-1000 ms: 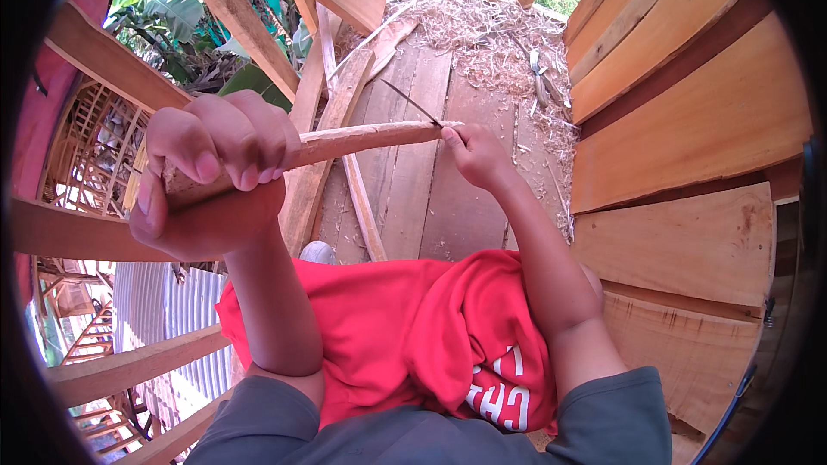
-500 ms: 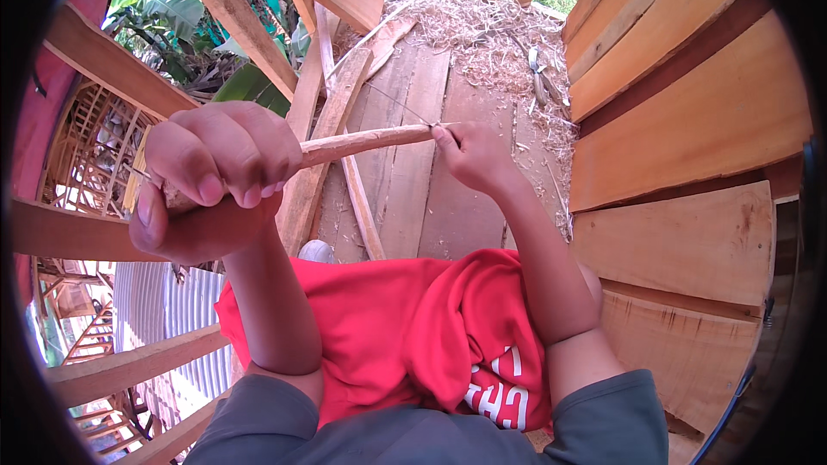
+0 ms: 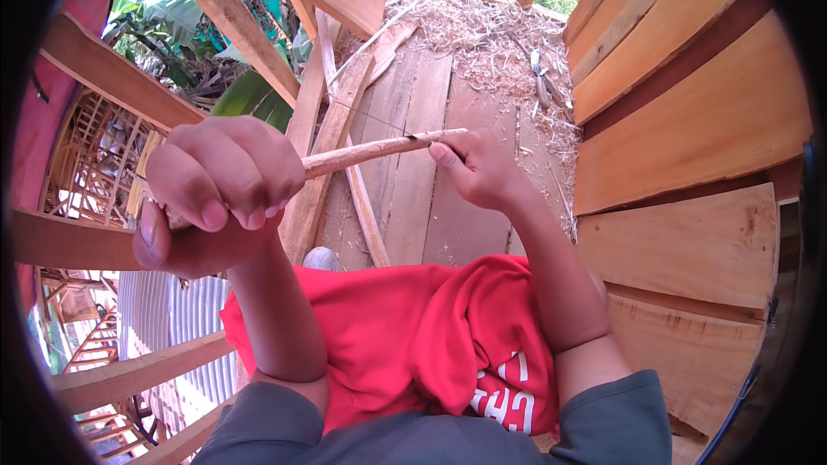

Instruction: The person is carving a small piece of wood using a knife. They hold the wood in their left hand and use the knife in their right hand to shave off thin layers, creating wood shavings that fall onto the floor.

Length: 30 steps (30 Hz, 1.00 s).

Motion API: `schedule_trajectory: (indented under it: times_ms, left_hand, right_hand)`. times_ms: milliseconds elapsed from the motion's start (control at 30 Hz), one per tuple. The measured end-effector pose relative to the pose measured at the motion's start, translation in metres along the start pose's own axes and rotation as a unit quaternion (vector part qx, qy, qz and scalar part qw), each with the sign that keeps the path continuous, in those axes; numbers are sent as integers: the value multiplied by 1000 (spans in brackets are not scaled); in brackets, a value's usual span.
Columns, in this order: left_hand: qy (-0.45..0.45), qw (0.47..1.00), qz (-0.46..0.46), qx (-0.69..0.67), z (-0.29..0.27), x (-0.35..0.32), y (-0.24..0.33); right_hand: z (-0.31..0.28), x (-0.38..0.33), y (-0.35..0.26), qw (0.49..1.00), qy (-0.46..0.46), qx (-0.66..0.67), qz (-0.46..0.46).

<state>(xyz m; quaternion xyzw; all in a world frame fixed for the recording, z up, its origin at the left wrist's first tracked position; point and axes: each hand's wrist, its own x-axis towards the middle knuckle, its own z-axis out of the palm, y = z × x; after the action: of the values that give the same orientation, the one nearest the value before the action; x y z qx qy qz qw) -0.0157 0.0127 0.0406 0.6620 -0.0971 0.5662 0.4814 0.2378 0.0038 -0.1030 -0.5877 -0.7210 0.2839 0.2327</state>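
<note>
My left hand (image 3: 226,189), raised close to the camera, is wrapped round a slim, peeled wooden stick (image 3: 357,153). The stick points right and slightly away from me. Beside its far tip is my right hand (image 3: 487,170), with closed fingers and the thumb toward the stick. A thin dark strip (image 3: 372,116) leads from that hand across the stick toward the upper left. Whether it is a blade seen edge-on or a wire, I cannot tell. A red cloth (image 3: 388,310) with white lettering covers my lap.
Wood shavings (image 3: 482,26) are heaped at the far end of the plank floor (image 3: 418,198), with a small tool-like object (image 3: 540,77) among them. Loose boards (image 3: 332,146) lie left of centre. Plank walling (image 3: 689,129) closes the right side; wooden rails (image 3: 129,245) stand at left.
My right hand has shifted slightly right and toward me. The dark strip now crosses the stick farther from its tip. The left hand keeps its grip, almost in the same place.
</note>
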Motion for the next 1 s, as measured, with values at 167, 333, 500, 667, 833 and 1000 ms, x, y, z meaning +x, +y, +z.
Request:
schedule_trajectory:
  times_ms: [167, 333, 500, 667, 833, 1000]
  left_hand:
    - [-2, 1000, 5, -11, 3, 4, 2]
    - [-21, 1000, 0, -15, 0, 3, 0]
    - [21, 1000, 6, 3, -7, -1, 5]
    - [-18, 1000, 4, -11, 5, 6, 1]
    - [-31, 999, 6, -7, -2, 2, 1]
    - [72, 997, 2, -26, -24, -15, 6]
  right_hand:
    - [-3, 5, 39, 995, 23, -53, 81]
    - [-19, 1, -20, 999, -36, 13, 25]
    - [-13, -8, -25, 998, 47, -27, -42]
    - [-10, -2, 22, 997, 13, -36, 67]
    - [-14, -12, -19, 997, -1, 21, -69]
    - [-10, -11, -31, 994, 67, -7, -91]
